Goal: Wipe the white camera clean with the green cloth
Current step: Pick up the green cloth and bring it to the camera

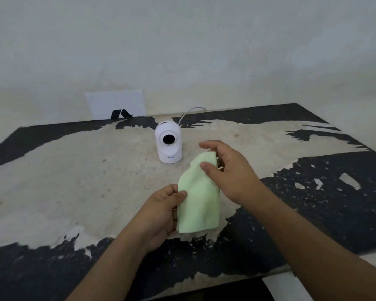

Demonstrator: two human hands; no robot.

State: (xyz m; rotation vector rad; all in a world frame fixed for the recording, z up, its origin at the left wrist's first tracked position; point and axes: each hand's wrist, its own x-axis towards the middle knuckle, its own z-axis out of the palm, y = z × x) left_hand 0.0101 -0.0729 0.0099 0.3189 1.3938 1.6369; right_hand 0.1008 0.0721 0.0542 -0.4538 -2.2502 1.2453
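The white camera (168,144) stands upright near the middle of the table, its dark round lens facing me and a white cable running off behind it. Nearer to me the pale green cloth (199,196) hangs in the air, held by both hands. My left hand (161,211) pinches its lower left edge between thumb and fingers. My right hand (227,170) grips its upper corner, thumb on the front, index finger stretched out above. The cloth is just right of and in front of the camera and does not touch it.
The table (74,170) has a worn top, black paint peeled to a pale surface. A white sheet (115,104) leans on the wall behind the table's far edge, with a small black object (120,114) in front of it. The wall runs close behind.
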